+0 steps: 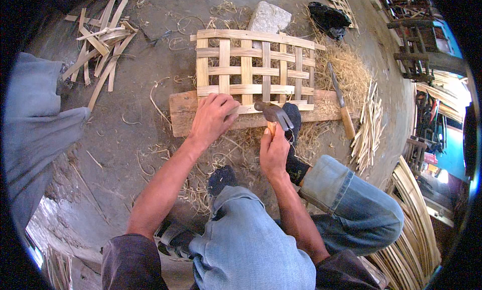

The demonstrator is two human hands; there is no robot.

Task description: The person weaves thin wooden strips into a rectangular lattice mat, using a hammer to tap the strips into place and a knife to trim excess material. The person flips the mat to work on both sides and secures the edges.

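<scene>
A woven lattice panel (246, 71) of pale, flat wooden or bamboo strips lies in front of me, its near edge over a wooden plank (182, 114). My left hand (213, 115) is on the panel's near left edge, fingers bent and closed around the edge strip. What its fingertips pinch there is partly hidden. In my right hand (275, 152) is a claw hammer (273, 113), gripped by its orange-brown handle close under the head. The hammer's face is just over the panel's near strip, right of my left hand; contact is hard to tell. My dark-socked foot (293, 118) rests beside the hammer.
A pale stone block (268, 17) touches the panel's far side. Right of it are a black plastic bag (327, 20), curly shavings (346, 64), a wooden-handled knife (345, 120) and thin sticks (370, 129). Loose strips (103, 44) lie far left, near someone's blue-grey trouser leg (37, 104).
</scene>
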